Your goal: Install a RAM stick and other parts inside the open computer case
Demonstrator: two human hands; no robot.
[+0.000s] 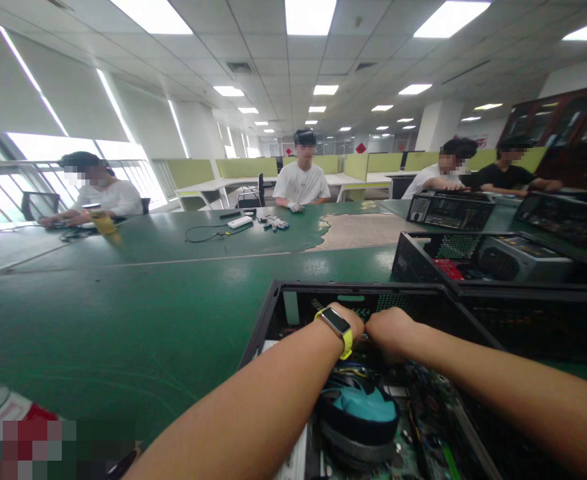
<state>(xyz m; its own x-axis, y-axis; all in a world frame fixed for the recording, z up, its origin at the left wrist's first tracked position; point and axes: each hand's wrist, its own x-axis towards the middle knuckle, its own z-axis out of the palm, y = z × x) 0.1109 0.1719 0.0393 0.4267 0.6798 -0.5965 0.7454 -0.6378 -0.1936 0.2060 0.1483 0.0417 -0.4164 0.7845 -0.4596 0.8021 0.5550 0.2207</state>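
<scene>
1 L hand (349,321) + 1 R hand (390,331), grips unclear, at 1 PC case (423,291) w/ 1 blue fan (366,404).

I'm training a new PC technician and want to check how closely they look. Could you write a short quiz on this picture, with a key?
1. Which wrist wears the fitness band with the yellow strap?
2. What colour are the fan blades on the CPU cooler?
A) red
B) light blue
C) yellow
3. True or false: the left hand and the right hand are both nearer the far wall of the open computer case than the cooler is.

Key:
1. The left.
2. B.
3. True.
</scene>
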